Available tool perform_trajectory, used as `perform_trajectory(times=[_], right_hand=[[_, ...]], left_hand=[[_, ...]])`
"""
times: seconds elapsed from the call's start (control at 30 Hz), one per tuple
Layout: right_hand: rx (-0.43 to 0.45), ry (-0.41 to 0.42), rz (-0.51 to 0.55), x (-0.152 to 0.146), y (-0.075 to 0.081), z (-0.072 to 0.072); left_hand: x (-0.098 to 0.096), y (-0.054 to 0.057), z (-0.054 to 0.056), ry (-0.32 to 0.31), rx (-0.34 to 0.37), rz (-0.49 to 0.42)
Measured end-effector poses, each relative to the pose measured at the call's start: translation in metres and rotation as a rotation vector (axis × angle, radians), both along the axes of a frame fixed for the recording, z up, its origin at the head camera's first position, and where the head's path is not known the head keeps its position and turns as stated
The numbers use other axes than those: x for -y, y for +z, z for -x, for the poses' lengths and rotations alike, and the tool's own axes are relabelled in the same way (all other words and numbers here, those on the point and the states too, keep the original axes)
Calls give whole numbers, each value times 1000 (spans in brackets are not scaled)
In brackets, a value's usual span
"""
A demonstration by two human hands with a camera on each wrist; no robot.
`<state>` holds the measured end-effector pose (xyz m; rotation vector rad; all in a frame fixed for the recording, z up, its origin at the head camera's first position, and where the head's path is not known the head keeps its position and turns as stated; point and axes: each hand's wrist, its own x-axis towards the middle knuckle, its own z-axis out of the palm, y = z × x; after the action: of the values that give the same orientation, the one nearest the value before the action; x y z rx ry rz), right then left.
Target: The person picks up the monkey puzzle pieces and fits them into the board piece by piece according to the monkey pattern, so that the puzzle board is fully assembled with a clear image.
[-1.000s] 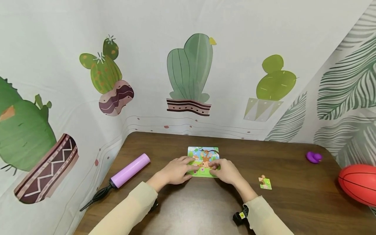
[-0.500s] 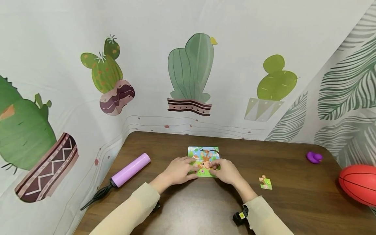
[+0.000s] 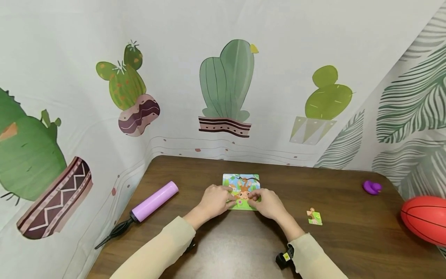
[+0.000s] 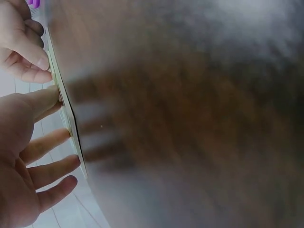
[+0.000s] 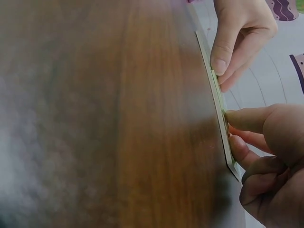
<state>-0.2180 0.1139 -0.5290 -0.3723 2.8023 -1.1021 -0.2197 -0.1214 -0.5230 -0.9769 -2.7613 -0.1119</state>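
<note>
A picture puzzle (image 3: 240, 206) of a hanging monkey lies on the table, its thin board edge (image 5: 205, 50) showing side-on in the right wrist view. At its lower left, my left hand (image 3: 215, 201) pinches a green-edged puzzle piece (image 5: 216, 78) between thumb and index finger; the other fingers (image 4: 50, 173) are spread along the board. My right hand (image 3: 267, 203) holds thumb and index finger on a piece at the lower right of the picture, its remaining fingers curled in. The pinched pieces are mostly hidden by fingers. One loose puzzle piece (image 3: 315, 217) lies farther right.
A purple hand pump (image 3: 155, 202) with a black nozzle lies on the left of the table (image 3: 223, 248). A purple rubber duck (image 3: 372, 187) and a red ball (image 3: 426, 220) sit at the right. Behind the table hangs a cactus-print cloth (image 3: 275, 69).
My left hand has shifted slightly right, and its fingers, stretched over the puzzle before, have drawn together at the lower left. The right hand and the loose piece have stayed put.
</note>
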Motion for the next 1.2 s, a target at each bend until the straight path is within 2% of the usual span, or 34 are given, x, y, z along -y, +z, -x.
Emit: perform_trajectory(times=[0.1, 0.2, 0.3, 0.5, 0.6, 0.87, 1.2], right_hand=[[4, -10, 0, 0, 0, -1], [9, -17, -2, 1, 1, -1], [3, -19, -14, 1, 2, 0], [-9, 6, -27, -2, 2, 3], [-4, 25, -31, -3, 1, 4], [-1, 42, -35, -3, 2, 2], [-3, 31, -41, -4, 0, 3]], left_hand=[[0, 0, -1, -10, -11, -8], [2, 2, -2, -46, -12, 7], [5, 6, -5, -70, 22, 60], [8, 13, -9, -78, 98, 206], [10, 15, -10, -92, 126, 240], [21, 14, -18, -116, 239, 250], [24, 12, -19, -103, 278, 230]])
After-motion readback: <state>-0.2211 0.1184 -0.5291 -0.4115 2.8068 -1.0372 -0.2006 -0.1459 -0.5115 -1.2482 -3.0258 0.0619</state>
